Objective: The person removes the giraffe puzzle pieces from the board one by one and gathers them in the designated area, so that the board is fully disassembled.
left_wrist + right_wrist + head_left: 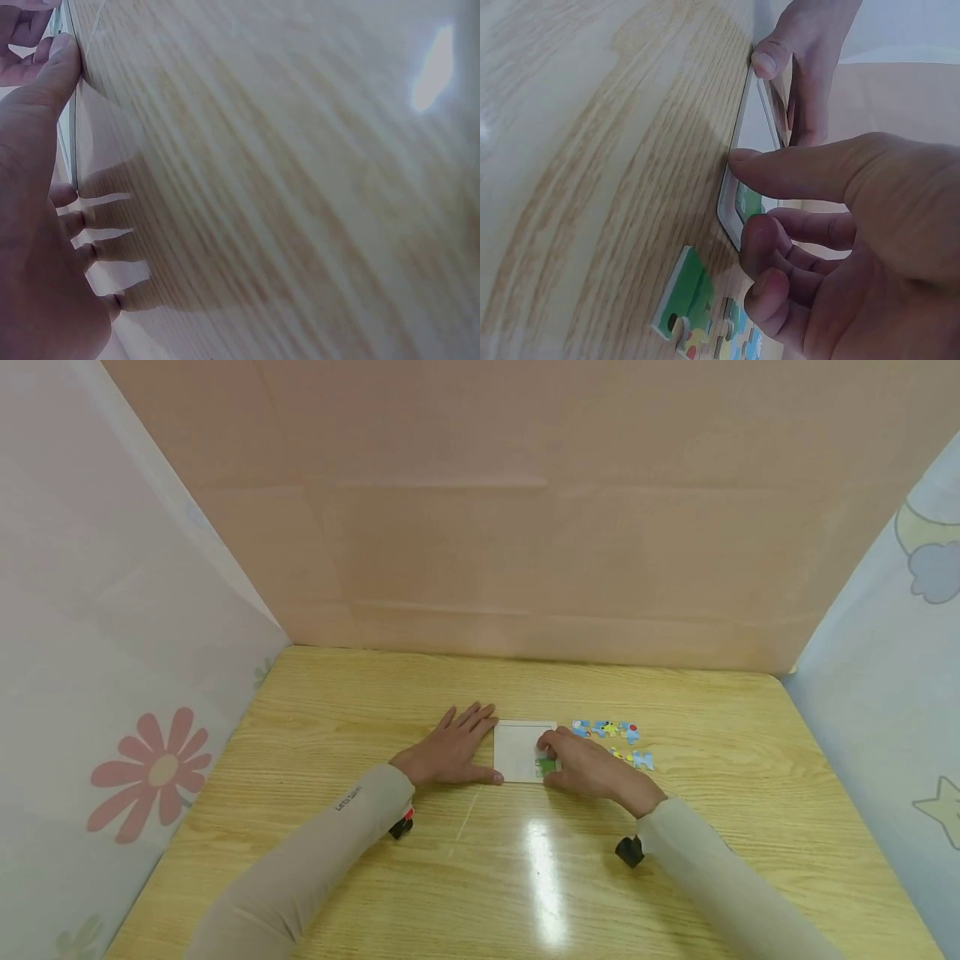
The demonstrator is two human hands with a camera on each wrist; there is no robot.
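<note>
I see the white puzzle tray lying flat near the middle of the wooden table, with a green puzzle piece sitting in its near right corner. My right hand is over that corner, fingers curled down onto the green piece, the thumb laid along the tray's near edge in the right wrist view; I think the fingertips press the piece rather than pinch it, but the head view is too small to settle that. My left hand lies flat on the table just beside the tray's left edge, fingers straight and spread, the thumb tip touching the tray's near left corner; it holds nothing. Just beyond the tray's right edge are loose puzzle pieces, blue with bits of yellow and red, in two short rows near the far right corner, apart from the tray; the right wrist view shows one more piece with a green face lying close beside the tray's rim. In front of the tray, toward me, the tabletop is bare wood with a bright glare streak. Past the tray the table runs to a pink backdrop, and printed curtains close both sides, well apart from the hands.
</note>
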